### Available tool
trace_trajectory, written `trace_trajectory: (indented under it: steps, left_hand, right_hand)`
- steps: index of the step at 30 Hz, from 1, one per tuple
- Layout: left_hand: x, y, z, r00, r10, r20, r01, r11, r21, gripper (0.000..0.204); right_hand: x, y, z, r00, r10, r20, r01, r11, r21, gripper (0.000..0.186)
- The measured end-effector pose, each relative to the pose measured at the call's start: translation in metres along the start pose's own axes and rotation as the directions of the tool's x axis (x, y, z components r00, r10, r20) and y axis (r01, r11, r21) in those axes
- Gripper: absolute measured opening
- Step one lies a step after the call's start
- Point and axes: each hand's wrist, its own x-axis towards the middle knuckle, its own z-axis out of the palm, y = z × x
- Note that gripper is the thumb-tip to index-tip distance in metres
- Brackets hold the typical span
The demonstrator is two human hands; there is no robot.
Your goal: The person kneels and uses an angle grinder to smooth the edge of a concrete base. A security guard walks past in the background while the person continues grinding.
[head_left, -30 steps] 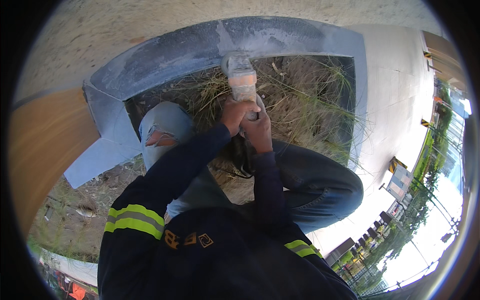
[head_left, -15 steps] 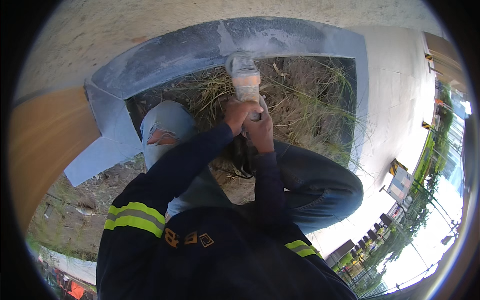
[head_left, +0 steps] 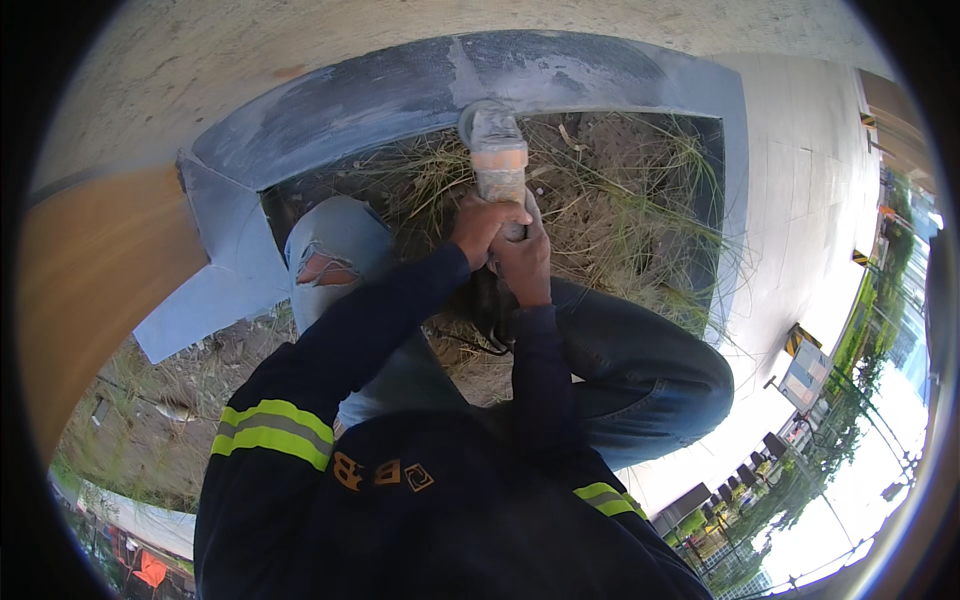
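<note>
Head view: with left hand [head_left: 485, 226] and right hand [head_left: 524, 266] both wrapped around the tool [head_left: 499, 160], its far end at 12 o'clock by the kerb's [head_left: 590, 75] inner edge, maintain steady, even pressure.

I've got grass [head_left: 690, 160] & soil [head_left: 622, 145] in front, a brown surface [head_left: 110, 290] to my L, pale surface [head_left: 800, 190] to my R w/ blk/yel striped marker [head_left: 800, 339], trees [head_left: 848, 412] beyond, orange thing [head_left: 150, 570] lower L.
</note>
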Motion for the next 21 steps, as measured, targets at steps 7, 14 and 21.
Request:
trace_trajectory:
  steps: [7, 14, 21]
  left_hand:
    - [-0.022, 0.01, -0.009, 0.994, 0.055, -0.094, -0.059, 0.998, -0.037, 0.031]
    - [-0.036, 0.014, -0.048, 0.992, 0.128, 0.017, -0.128, 0.992, -0.001, 0.025]
    - [-0.015, 0.012, -0.023, 0.999, 0.031, 0.034, -0.031, 0.999, 0.007, 0.027]
  right_hand:
    - [-0.009, -0.004, 0.013, 0.996, -0.066, 0.064, 0.071, 0.994, -0.084, 0.085]
    - [-0.02, -0.011, 0.037, 0.991, -0.031, 0.131, 0.047, 0.992, -0.12, 0.082]
    - [-0.011, -0.019, 0.02, 0.996, -0.075, 0.056, 0.076, 0.997, -0.016, 0.08]
